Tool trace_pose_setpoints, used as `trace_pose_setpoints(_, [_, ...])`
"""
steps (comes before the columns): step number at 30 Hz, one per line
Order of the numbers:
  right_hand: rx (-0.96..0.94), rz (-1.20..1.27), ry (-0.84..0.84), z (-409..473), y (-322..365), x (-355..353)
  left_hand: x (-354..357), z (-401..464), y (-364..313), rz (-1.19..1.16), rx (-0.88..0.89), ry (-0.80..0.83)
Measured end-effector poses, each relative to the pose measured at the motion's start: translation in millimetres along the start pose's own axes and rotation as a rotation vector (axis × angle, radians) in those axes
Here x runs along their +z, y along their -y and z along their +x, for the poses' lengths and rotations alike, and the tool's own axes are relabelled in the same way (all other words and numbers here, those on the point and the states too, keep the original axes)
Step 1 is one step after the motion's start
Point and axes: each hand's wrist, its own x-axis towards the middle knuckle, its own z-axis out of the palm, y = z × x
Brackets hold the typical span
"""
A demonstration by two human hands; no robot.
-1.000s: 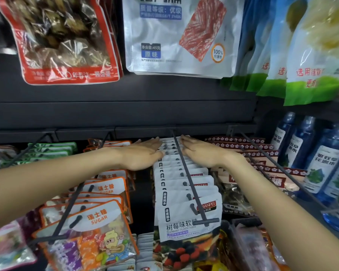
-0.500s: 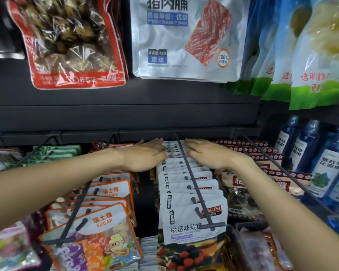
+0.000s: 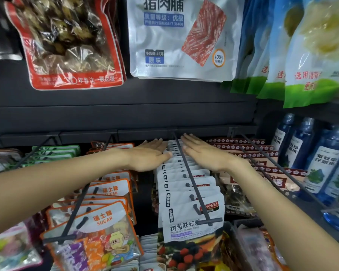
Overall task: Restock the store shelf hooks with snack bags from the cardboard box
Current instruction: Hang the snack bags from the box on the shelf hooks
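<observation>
A long row of white raspberry-candy bags (image 3: pixel 190 214) hangs on a dark hook rod (image 3: pixel 192 180) in the middle of the shelf. My left hand (image 3: pixel 149 155) lies flat with straight fingers on the left side of the rear bags. My right hand (image 3: pixel 202 153) lies flat on their right side, just across the rod. Both hands press on the tops of the bags near the back rail (image 3: pixel 125 133). Neither hand holds a bag. The cardboard box is out of view.
Orange sugar-candy bags (image 3: pixel 98 222) hang on the hook to the left, green bags (image 3: pixel 55 153) further left. Brown flower-print bags (image 3: pixel 249 151) hang to the right, blue bottles (image 3: pixel 325 163) beyond them. Large red (image 3: pixel 67 45), white (image 3: pixel 182 40) and blue-green bags (image 3: pixel 311 51) hang overhead.
Both hands have stayed flat on the rear bags and slid a little further back toward the rail. The view has tilted slightly downward.
</observation>
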Motion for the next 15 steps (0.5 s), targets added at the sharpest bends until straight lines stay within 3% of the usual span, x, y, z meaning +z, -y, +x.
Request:
trace_pose_setpoints(3, [-0.033, 0.21, -0.217, -20.1, 2.6, -8.8, -12.1, -11.2, -6.7, -0.141, -0.026, -0.102])
trace_pose_setpoints(8, [-0.079, 0.592, -0.544, -78.1, 4.6, -6.7, -32.8, -75.0, -35.8, -0.531, 0.044, -0.439])
trace_pose_setpoints(12, [-0.065, 0.903, -0.573, -109.0, 2.1, 22.8, -12.4, -122.1, -77.9, -0.963, 0.107, -0.681])
trace_pose_setpoints(15, [-0.085, 1.002, -0.513, -123.3, 5.9, 42.7, 29.9, -131.7, -104.4, -1.162, 0.093, -0.83])
